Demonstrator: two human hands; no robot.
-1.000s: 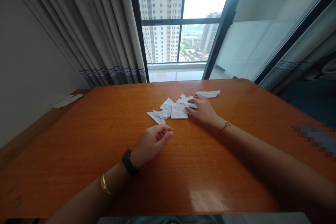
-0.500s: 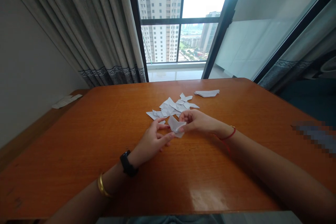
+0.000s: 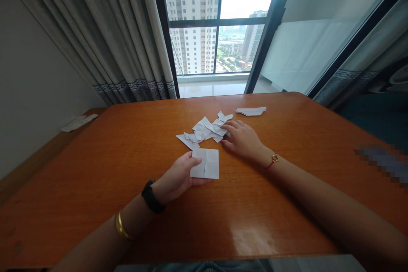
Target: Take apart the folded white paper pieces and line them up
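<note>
A small white square of folded paper, with crease lines crossing near its middle, is held in my left hand. The thumb presses on its left side and the fingers lie beneath it. My right hand rests at the right side of a pile of folded white paper pieces. Its fingers reach over the nearest pieces, the thumb set apart from them. Whether the fingertips pinch a piece is not clear.
The pile lies on a brown wooden table. A longer folded white paper strip sits behind it to the right. Some pale paper lies on a ledge at the left. Beyond the table stand a curtain and a window.
The paper between both hands was partly folded open; now a flat square shows in my left hand alone. My right hand has let go and moved right and away to the pile.
</note>
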